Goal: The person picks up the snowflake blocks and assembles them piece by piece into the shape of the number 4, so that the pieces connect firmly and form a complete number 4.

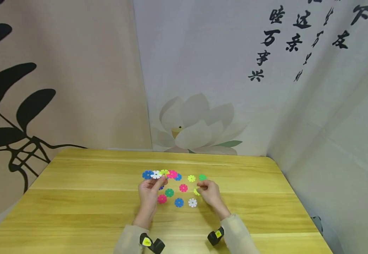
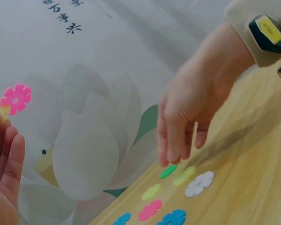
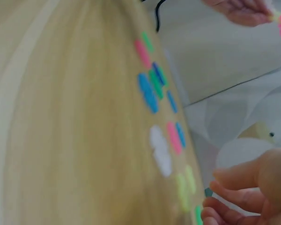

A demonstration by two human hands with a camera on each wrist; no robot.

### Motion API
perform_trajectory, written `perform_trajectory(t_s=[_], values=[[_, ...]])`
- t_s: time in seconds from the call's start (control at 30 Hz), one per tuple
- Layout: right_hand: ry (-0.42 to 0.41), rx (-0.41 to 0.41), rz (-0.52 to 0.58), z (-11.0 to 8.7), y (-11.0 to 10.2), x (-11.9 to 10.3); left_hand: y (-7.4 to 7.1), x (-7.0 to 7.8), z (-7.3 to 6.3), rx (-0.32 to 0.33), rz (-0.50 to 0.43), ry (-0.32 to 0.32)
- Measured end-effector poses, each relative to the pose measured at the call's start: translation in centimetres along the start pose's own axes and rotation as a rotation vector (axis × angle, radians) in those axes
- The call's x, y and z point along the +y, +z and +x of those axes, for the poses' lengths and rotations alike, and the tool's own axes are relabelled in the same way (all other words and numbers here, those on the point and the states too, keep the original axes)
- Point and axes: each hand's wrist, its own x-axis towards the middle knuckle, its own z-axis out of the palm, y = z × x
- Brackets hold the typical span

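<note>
My left hand (image 1: 149,195) pinches a row of joined, notched plastic snowflake discs above the table. Along it run a blue disc (image 1: 147,175), a white disc (image 1: 155,175), a yellow disc (image 1: 164,172) and a pink disc (image 1: 172,174). On the other side, my right hand (image 1: 212,194) hovers with loosely bent fingers and no disc visible between them. Closest to its fingertips are a loose yellow disc (image 2: 184,176), partly covered in the head view, and a green disc (image 1: 202,177). A white disc (image 2: 200,183) lies near these.
More loose discs lie flat between the hands, among them a pink disc (image 1: 183,188), a green disc (image 1: 169,192) and a blue disc (image 1: 179,202). The wooden table (image 1: 76,211) ends at a printed curtain (image 1: 203,70) behind and at the right.
</note>
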Motion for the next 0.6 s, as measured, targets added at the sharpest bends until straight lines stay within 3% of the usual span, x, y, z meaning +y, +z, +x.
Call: perform_trajectory(t_s=[0.3,0.6], values=[[-0.026,-0.028,-0.141,0.5,0.4,1.4,0.0,-0.1,0.1,-0.024,-0.005,0.006],[0.022,-0.064,-0.244,1.5,0.4,1.4,0.1,0.0,0.0,-0.023,-0.011,0.01]])
